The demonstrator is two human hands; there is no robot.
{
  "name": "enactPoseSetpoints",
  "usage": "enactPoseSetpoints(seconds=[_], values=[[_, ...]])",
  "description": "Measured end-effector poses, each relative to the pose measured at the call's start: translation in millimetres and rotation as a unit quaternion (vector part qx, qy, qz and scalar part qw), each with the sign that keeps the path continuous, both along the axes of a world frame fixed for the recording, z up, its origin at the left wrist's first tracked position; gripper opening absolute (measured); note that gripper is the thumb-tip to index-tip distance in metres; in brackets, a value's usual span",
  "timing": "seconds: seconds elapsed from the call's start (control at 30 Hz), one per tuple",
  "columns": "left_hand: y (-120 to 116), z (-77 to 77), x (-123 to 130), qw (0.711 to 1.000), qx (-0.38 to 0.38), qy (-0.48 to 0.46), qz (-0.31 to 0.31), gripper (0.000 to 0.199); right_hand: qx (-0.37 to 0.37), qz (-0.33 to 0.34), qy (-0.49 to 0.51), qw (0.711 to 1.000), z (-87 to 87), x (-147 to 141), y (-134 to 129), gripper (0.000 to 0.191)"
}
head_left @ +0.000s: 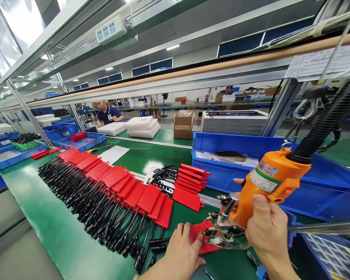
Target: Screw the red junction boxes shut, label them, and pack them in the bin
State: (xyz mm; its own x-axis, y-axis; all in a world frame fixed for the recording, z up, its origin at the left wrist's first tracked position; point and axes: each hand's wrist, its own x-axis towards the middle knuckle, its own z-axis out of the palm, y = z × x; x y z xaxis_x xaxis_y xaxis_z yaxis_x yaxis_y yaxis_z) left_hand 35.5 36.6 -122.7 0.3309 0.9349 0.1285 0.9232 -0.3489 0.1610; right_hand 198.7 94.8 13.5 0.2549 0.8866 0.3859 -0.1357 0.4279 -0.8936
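An orange electric screwdriver [259,186] hangs from a hook at the right, and my right hand [266,225] is wrapped around its body. Its metal nose, with clear tubing around it, points down over a red plastic case [202,233] on the bench. My left hand [181,251] grips that case by its left edge, fingers on top. Black cable ends lie just left of my left hand. A long row of red cases with black cables [116,179] runs away to the left. Behind my hands sits a smaller stack of red cases [192,179].
A large blue bin [216,171] with plastic bags stands behind the screwdriver. More blue trays [84,142] are at the far left. A white paper [113,154] lies on the green bench [43,217]. Across the line, a person [109,112] sits by white foam trays [142,126].
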Motion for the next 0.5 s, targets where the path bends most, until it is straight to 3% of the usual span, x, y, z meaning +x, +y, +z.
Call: enactPoseSetpoints(seconds=[0.37, 0.5], values=[[1.1, -4.7, 2.3, 1.000, -0.006, -0.005, 0.001, 0.069, -0.055, -0.019, 0.005, 0.998, 4.7, -2.8, -3.9, 0.049], [1.7, -7.1, 2.1, 1.000, 0.005, 0.008, -0.004, 0.071, -0.041, -0.047, -0.013, 0.998, 3.5, -3.4, -2.4, 0.052]])
